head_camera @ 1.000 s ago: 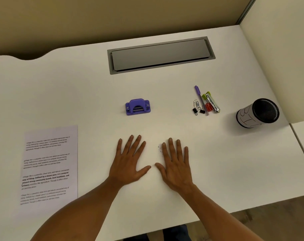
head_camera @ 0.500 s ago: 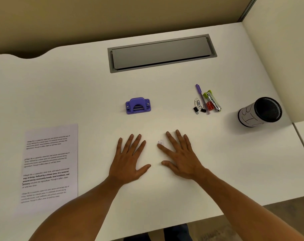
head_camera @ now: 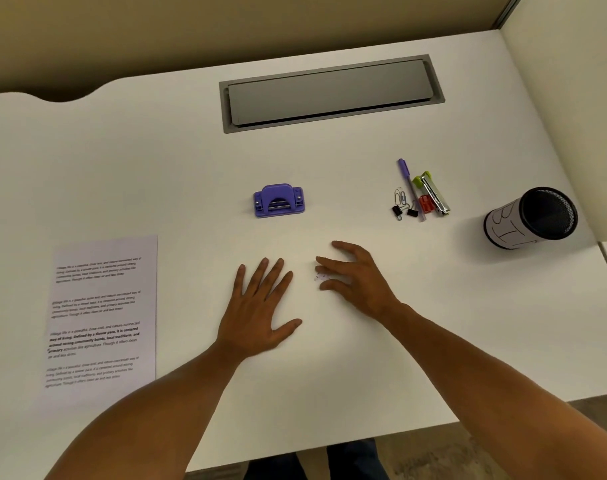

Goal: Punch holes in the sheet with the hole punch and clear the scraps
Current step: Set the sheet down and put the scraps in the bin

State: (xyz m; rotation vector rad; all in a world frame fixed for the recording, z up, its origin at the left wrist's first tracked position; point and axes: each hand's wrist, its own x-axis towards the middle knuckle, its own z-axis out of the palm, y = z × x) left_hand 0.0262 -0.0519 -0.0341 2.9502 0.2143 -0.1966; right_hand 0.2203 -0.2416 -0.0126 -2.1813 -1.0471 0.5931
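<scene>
Two bare hands lie over the white worktop [head_camera: 399,323], near its front edge. The left hand [head_camera: 257,313] rests palm down and flat, its fingers [head_camera: 260,275] straight and slightly spread, the thumb angled out to the right; it holds nothing. The right hand [head_camera: 357,282] is turned with its fingers [head_camera: 330,265] pointing left toward the other hand, loosely spread and a little bent, gripping nothing. Just beside those fingertips lies a small cluster of paper scraps [head_camera: 322,276], pale with purplish specks; whether the fingertips touch them cannot be told.

The purple hole punch [head_camera: 279,200] sits on the worktop beyond the hands, apart from both, its slot facing the person. The printed sheet [head_camera: 103,317] lies flat well to the left of the left hand, near the front edge, with four blocks of text on it.

To the right of the punch lies a small group of stationery: a purple pen [head_camera: 409,183], a stapler [head_camera: 433,195] with a green end, a small red item [head_camera: 425,203] too small to make out, paper clips [head_camera: 400,196] and black binder clips [head_camera: 404,212]. Farther right a black mesh pen holder [head_camera: 529,218] lies on its side, its open mouth facing right. A grey cable hatch [head_camera: 331,93] is set into the worktop at the back.
</scene>
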